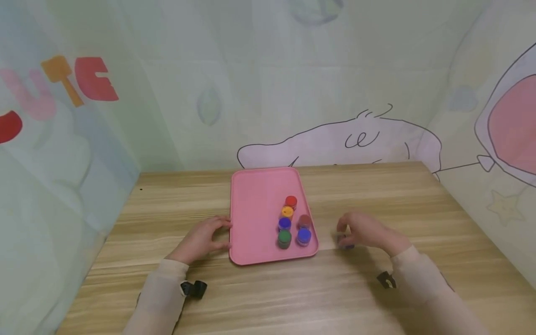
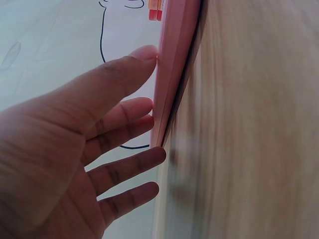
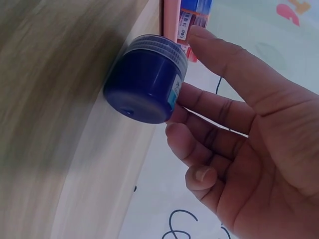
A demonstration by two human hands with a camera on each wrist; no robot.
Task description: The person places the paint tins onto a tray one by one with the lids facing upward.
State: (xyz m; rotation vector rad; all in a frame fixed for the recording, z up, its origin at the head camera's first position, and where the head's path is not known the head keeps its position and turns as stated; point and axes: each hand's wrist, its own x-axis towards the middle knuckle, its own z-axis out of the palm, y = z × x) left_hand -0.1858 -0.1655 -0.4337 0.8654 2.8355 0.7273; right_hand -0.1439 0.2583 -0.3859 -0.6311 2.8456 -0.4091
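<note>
My left hand [image 1: 207,235] rests beside the pink tray [image 1: 255,209], its thumb and fingertips at the tray's left edge. In the left wrist view, the spread fingers [image 2: 124,167] are fairly straight, the thumb against the tray's side. My right hand [image 1: 364,230] is to the right of the tray, over a dark blue paint jar [image 3: 142,84] with a clear ribbed lid. In the right wrist view the jar lies tipped on the table, its base towards the camera. Fingertips are right at its side; the thumb stands apart from it.
On the tray's right half stand several paint jars: red [image 1: 291,201], orange [image 1: 286,212], violet-blue [image 1: 284,224], green [image 1: 284,239], brown [image 1: 304,221] and blue [image 1: 304,237]. The wooden table [image 1: 259,298] meets a printed curtain [image 1: 188,93] at the back.
</note>
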